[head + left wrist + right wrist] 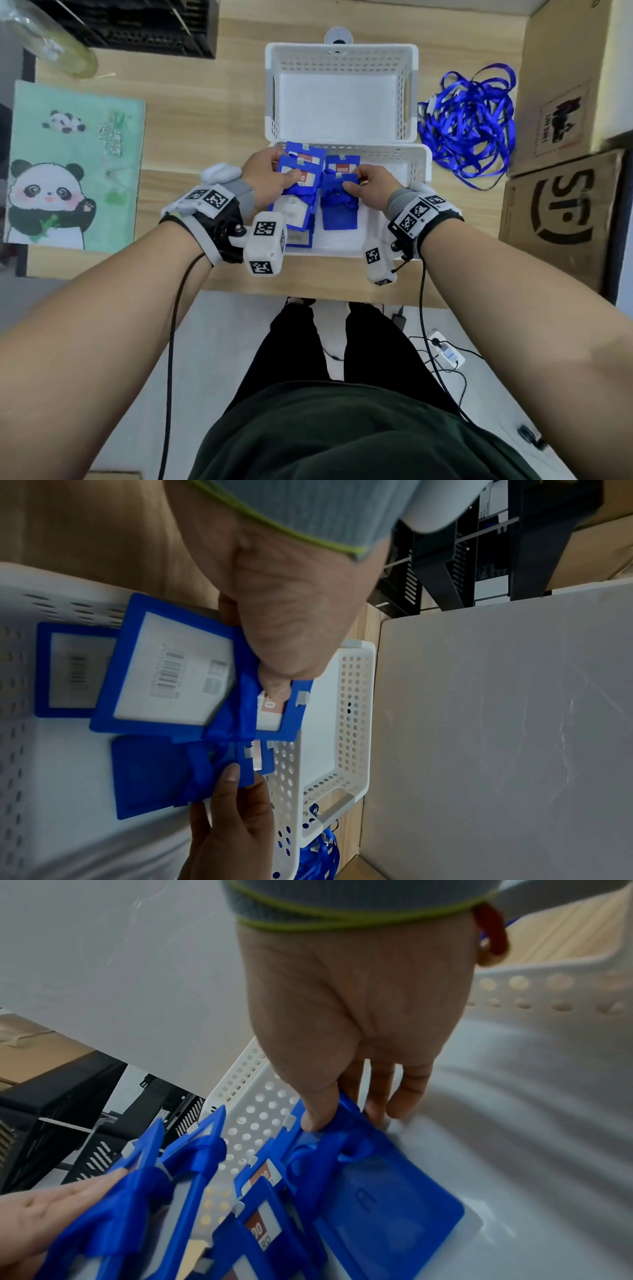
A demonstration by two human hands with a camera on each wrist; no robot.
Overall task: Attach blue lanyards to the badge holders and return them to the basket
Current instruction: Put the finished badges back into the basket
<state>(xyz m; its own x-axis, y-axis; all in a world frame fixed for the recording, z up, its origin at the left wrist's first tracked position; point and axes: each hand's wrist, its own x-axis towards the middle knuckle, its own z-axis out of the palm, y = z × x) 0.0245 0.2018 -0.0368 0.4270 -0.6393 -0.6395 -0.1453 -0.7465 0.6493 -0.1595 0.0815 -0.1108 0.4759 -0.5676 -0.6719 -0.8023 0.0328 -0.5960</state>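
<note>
Two hands in near basket (416,164): my left hand (263,178) pinches a stack of badge holders (298,185), my right hand (371,186) pinches one holder w/ lanyard wrapped (337,202). Loose lanyards (469,123) on desk, right. Risk: wraps snag neighbours, stack fans & slips.

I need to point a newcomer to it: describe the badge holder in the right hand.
Find the nearer white basket on the wooden desk. The right hand pinches a blue badge holder at its top; unlike its neighbours it shows a plain blue back, no label.
</note>
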